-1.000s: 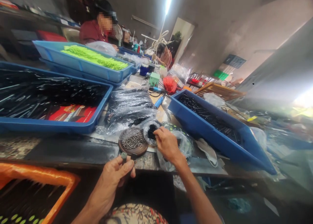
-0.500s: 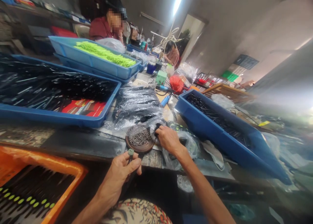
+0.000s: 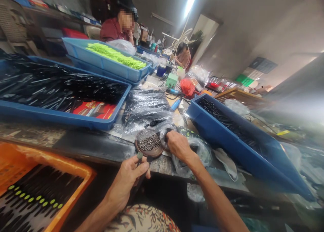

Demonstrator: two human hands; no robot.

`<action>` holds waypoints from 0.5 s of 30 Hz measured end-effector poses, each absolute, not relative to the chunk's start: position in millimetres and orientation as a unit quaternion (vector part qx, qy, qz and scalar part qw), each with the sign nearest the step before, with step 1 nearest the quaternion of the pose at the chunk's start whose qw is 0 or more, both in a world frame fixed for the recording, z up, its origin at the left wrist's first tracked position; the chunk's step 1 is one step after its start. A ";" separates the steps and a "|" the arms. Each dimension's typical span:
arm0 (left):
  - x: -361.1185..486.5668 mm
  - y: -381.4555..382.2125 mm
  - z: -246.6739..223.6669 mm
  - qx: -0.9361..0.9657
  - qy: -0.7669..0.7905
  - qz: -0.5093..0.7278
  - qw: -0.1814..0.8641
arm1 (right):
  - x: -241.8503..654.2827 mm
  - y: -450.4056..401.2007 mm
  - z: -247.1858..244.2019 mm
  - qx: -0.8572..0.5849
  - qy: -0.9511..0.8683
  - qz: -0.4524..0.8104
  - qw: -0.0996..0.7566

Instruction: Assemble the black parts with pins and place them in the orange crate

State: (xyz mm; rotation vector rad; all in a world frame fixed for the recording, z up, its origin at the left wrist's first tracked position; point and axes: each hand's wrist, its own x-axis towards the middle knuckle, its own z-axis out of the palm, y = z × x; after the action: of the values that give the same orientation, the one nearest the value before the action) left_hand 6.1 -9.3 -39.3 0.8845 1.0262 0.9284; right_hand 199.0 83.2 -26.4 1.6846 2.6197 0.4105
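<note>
The left hand (image 3: 130,173) is sitting just in front of the dish (image 3: 155,154), nearly closed, and is pinching a capped piece (image 3: 139,155) between thumb and fingers, cap uppermost. A dark strip (image 3: 150,159) is jutting beyond the thumb toward the dish; I cannot tell how firmly it is being held.

Right of the dish, the right hand (image 3: 179,146) is bunching its fingertips over dark parts (image 3: 167,132) in a clear bag (image 3: 162,139); I cannot tell whether they are gripping one. Screws (image 3: 150,142) are lying in the dish.

The capped piece is looking light and stiff, its smooth cap perhaps inclined to roll, so the stem below is offering the surer hold. The bag is looking thin, limp and slippery.
</note>
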 end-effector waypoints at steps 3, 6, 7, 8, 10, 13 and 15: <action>6.7 -8.5 -39.5 0.392 0.462 0.415 0.678 | 200.5 82.9 -29.3 0.550 0.824 0.135 -0.034; 7.1 -7.6 -41.0 0.398 0.458 0.421 0.675 | 201.5 82.6 -32.1 0.560 0.814 0.134 -0.077; 7.2 -7.3 -41.6 0.399 0.455 0.423 0.674 | 202.1 82.6 -32.7 0.562 0.811 0.133 -0.092; 7.2 -7.1 -42.0 0.399 0.454 0.426 0.673 | 202.8 82.4 -33.0 0.563 0.809 0.131 -0.107; 7.4 -6.6 -42.4 0.395 0.454 0.429 0.674 | 203.9 80.8 -31.8 0.565 0.804 0.124 -0.138; 8.2 -6.3 -41.7 0.389 0.458 0.431 0.673 | 201.8 71.3 -24.8 0.575 0.790 0.110 -0.184; 8.9 -6.4 -41.0 0.391 0.461 0.433 0.669 | 195.5 59.0 -17.9 0.586 0.770 0.042 -0.249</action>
State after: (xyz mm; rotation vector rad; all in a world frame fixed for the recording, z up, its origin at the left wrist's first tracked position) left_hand 8.9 -6.4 -41.0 0.8814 1.0389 0.9764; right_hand 195.5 59.0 -17.9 2.2041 2.8979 0.1585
